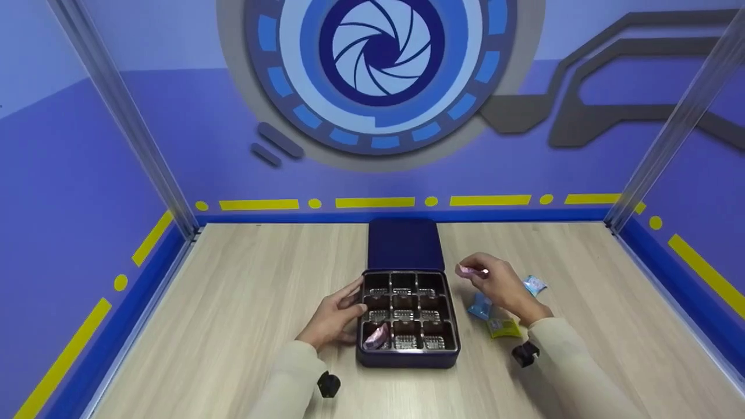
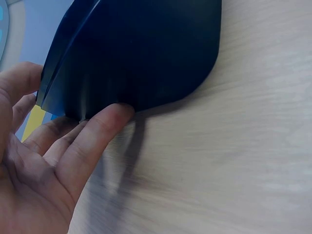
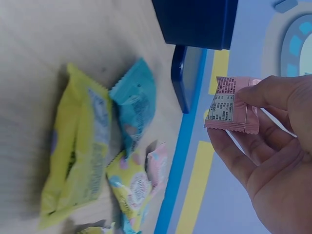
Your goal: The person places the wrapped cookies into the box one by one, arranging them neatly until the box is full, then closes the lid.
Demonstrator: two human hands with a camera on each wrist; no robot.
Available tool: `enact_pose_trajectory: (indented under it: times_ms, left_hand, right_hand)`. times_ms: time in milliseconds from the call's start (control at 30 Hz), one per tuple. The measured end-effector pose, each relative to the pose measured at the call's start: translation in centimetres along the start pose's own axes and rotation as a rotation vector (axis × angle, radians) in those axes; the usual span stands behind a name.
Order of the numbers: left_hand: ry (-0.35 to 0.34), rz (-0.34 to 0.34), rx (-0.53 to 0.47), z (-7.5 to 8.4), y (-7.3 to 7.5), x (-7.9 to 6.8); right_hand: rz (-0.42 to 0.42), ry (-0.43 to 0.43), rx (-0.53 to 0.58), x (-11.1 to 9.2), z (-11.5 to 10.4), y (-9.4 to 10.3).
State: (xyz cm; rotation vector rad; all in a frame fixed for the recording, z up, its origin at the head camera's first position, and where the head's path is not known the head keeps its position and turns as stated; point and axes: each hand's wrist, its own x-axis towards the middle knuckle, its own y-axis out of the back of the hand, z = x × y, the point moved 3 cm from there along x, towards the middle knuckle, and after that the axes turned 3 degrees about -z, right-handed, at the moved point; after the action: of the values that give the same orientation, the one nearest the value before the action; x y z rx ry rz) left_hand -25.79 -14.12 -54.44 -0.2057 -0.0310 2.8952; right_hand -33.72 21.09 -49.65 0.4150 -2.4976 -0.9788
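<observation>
A dark blue tin box [image 1: 407, 359] lies on the table with its lid [image 1: 404, 244] folded back. Its brown tray has compartments in rows, and one pink wrapped candy [image 1: 377, 336] sits in the near-left one. My left hand [image 1: 334, 317] grips the box's left side, thumb at the rim and fingers along the outer wall; the left wrist view shows them against the wall [image 2: 146, 58]. To the right of the lid, my right hand [image 1: 500, 285] pinches a pink candy packet [image 3: 231, 105] between thumb and fingers, raised above the table.
Right of the box lie loose candy packets: a blue one [image 1: 480, 305], a yellow one [image 1: 504, 327] and a pale one [image 1: 534, 285]. The right wrist view shows several packets, including a large yellow one [image 3: 80, 146]. Printed walls [image 1: 384, 174] enclose the wooden table [image 1: 262, 262].
</observation>
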Motion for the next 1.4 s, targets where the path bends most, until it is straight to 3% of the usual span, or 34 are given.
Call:
enact_pose_trajectory:
  times_ms: [367, 867, 1400]
  left_hand:
    - [0.009, -0.011, -0.029, -0.2, 0.1, -0.1]
    - [-0.004, -0.009, -0.013, -0.2, 0.2, 0.0]
    - [0.004, -0.010, 0.017, 0.0, 0.1, -0.1]
  right_hand:
    - [-0.022, 0.020, -0.008, 0.4, -2.5, -0.3]
    - [-0.061, 0.224, -0.005, 0.4, -4.9, -0.7]
    - [-0.156, 0.154, 0.030, -0.1, -6.6, -1.4]
